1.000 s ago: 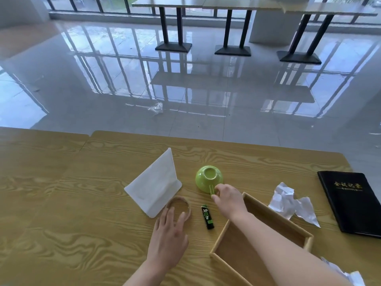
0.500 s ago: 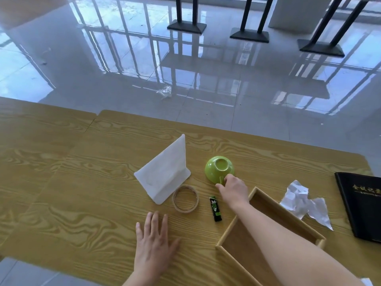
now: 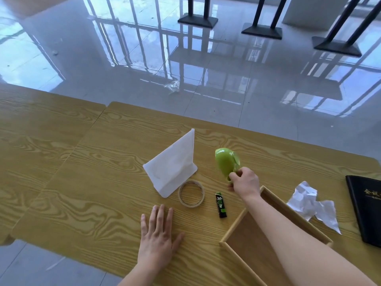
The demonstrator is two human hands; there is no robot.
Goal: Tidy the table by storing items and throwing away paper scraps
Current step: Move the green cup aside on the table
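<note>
My right hand (image 3: 244,182) pinches the rim of a green cup (image 3: 225,163) and holds it tilted on its side, lifted off the wooden table (image 3: 92,182). Just right of that hand stands an open wooden box (image 3: 274,200), and my forearm crosses over it. My left hand (image 3: 157,237) lies flat on the table near the front edge, fingers spread. Between the hands lie a roll of tape (image 3: 191,193) and a small black and green lighter (image 3: 220,204). A crumpled white paper scrap (image 3: 311,202) lies right of the box.
A white folded stand (image 3: 172,169) sits behind the tape. A black booklet (image 3: 366,205) lies at the table's right edge. A clear scrap (image 3: 172,85) lies on the glossy floor beyond the table, and black table bases (image 3: 261,30) stand farther back.
My right hand has raised the green cup from the table and tipped it sideways. My left hand drew back from the tape roll and now lies flat nearer the front edge.
</note>
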